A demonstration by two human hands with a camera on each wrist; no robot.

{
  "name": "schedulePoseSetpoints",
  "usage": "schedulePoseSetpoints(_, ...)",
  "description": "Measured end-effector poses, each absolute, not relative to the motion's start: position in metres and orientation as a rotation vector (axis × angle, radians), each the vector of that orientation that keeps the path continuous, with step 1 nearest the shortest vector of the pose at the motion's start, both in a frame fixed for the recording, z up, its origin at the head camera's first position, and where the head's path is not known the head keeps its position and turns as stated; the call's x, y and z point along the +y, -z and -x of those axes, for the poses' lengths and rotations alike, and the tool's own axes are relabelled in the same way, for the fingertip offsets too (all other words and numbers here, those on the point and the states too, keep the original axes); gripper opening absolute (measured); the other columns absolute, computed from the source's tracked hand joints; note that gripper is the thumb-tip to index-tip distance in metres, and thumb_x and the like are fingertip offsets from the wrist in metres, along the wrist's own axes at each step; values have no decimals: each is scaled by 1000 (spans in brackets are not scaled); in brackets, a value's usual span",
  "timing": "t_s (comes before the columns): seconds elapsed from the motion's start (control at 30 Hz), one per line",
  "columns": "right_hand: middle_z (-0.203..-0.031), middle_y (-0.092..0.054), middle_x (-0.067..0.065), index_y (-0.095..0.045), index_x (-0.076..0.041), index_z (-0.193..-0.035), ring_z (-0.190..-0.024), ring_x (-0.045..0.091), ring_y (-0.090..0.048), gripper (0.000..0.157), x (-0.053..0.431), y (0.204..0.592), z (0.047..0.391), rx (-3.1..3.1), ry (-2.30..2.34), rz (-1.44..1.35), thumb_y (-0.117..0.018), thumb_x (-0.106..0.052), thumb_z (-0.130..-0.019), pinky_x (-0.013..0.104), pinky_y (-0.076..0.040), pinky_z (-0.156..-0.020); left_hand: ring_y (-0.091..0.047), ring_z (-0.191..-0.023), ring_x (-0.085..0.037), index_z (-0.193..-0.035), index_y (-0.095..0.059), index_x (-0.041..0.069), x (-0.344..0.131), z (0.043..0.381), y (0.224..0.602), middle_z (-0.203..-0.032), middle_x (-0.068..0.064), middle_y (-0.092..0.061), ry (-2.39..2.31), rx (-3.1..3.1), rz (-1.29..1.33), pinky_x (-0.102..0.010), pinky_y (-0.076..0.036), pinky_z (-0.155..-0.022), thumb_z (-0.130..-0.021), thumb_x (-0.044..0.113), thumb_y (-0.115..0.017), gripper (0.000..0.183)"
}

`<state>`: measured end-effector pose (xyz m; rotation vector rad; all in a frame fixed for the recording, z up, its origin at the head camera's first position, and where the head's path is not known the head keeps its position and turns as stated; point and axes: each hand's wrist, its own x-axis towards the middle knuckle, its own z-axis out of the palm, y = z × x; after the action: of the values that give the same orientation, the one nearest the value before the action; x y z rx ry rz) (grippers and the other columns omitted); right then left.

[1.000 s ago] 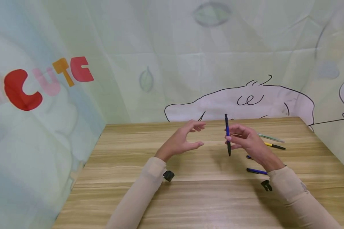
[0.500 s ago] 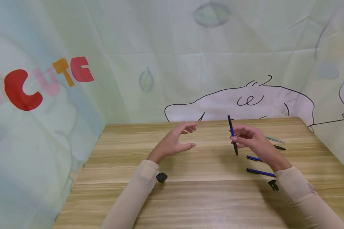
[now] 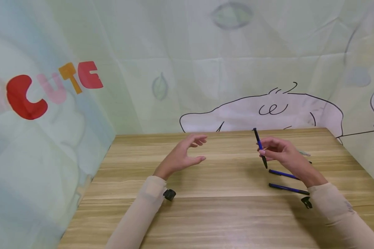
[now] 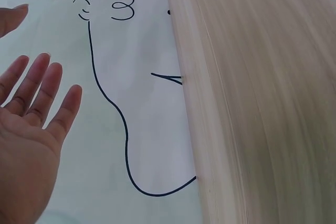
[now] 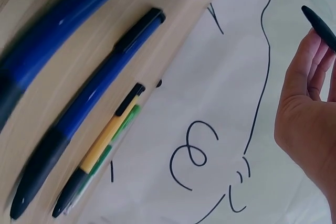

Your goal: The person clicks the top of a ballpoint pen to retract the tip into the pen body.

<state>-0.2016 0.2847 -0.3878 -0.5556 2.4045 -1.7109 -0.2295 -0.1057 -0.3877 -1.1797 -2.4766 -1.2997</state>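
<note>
My right hand (image 3: 282, 154) pinches a blue and black pen (image 3: 259, 144) between thumb and fingers, above the table. The pen stands nearly upright, its top leaning left and its dark tip pointing down. In the right wrist view only the dark end of this pen (image 5: 318, 26) shows past the fingers. My left hand (image 3: 179, 155) is held in the air left of the middle, thumb and fingers spread apart with nothing between them. In the left wrist view the palm (image 4: 26, 156) and straight fingers face the camera.
Two blue pens (image 3: 288, 189) lie by my right forearm, partly covered by it. Behind the right hand lie a yellow pen (image 5: 105, 142) and a green pen (image 5: 127, 120), side by side. A printed cloth backdrop (image 3: 162, 52) rises along the back edge of the wooden table (image 3: 218, 218).
My right hand has moved right with the pen, whose top now leans further left. My left hand has drifted left, widening the gap between the hands.
</note>
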Motion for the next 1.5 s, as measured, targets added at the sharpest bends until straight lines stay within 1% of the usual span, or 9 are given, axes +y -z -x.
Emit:
schedulePoseSetpoints(0.1, -115, -68, 7, -61, -6, -127, -105, 24, -68, 29, 291, 388, 202, 2424, 1692, 563, -63, -21, -102, 29, -60, -86, -58, -122, -22, -147, -49, 18, -109, 228, 387, -133, 2, -59, 1293, -2475, 1175, -38, -50, -106, -89, 19, -80, 66)
schedulePoseSetpoints(0.3, -113, -70, 4, -62, -5, -127, -103, 22, -69, 29, 300, 387, 201, 2471, 1658, 585, -63, -19, -102, 27, -59, -85, -58, -122, -26, -146, -49, 18, -115, 228, 388, -132, -1, -59, 1319, -2467, 1171, -41, -51, -105, -89, 19, -80, 65)
schedulePoseSetpoints(0.43, -112, -70, 3, -62, -3, -126, -100, 22, -68, 28, 305, 386, 200, 2501, 1637, 606, -63, -16, -102, 26, -59, -84, -58, -122, -25, -145, -50, 16, -119, 227, 388, -132, -3, -59, 1333, -2474, 1147, -43, -50, -105, -87, 15, -81, 66)
schedulePoseSetpoints(0.67, -113, -69, -1, -65, -3, -124, -98, 14, -67, 26, 312, 386, 201, 2537, 1599, 617, -64, -15, -101, 24, -58, -81, -56, -121, -37, -143, -50, 5, -121, 218, 378, -130, -13, -59, 1368, -2497, 1101, -53, -49, -106, -85, 1, -79, 65)
schedulePoseSetpoints(0.87, -113, -70, 2, -66, -5, -123, -97, 15, -67, 25, 320, 389, 201, 2583, 1554, 611, -65, -16, -100, 23, -57, -79, -56, -119, -40, -142, -50, 0, -126, 209, 369, -129, -17, -59, 1370, -2496, 1102, -55, -49, -104, -85, -1, -78, 63)
schedulePoseSetpoints(1.03, -115, -69, 10, -66, -5, -124, -96, 15, -66, 26, 325, 390, 201, 2597, 1527, 593, -65, -17, -101, 24, -56, -78, -57, -119, -37, -144, -49, 4, -133, 219, 386, -131, -15, -59, 1355, -2482, 1093, -56, -50, -103, -85, 3, -80, 67)
schedulePoseSetpoints(1.23, -114, -69, -7, -66, -8, -124, -96, 9, -64, 26, 329, 390, 198, 2640, 1468, 560, -65, -21, -101, 26, -53, -76, -58, -119, -32, -145, -50, 15, -142, 223, 395, -132, -5, -59, 1330, -2473, 1107, -46, -52, -102, -86, 12, -81, 66)
schedulePoseSetpoints(1.3, -114, -69, -8, -66, -8, -123, -96, 9, -63, 26, 330, 390, 198, 2656, 1454, 557, -65, -20, -101, 27, -53, -75, -59, -119, -33, -145, -50, 16, -144, 222, 395, -131, -3, -59, 1330, -2468, 1115, -45, -52, -102, -87, 14, -81, 66)
schedulePoseSetpoints(1.5, -114, -68, 3, -65, -4, -125, -95, 11, -60, 32, 335, 392, 197, 2680, 1407, 512, -66, -24, -100, 28, -51, -72, -59, -118, -33, -145, -51, 17, -151, 221, 396, -130, -3, -60, 1337, -2463, 1099, -45, -53, -102, -88, 14, -81, 65)
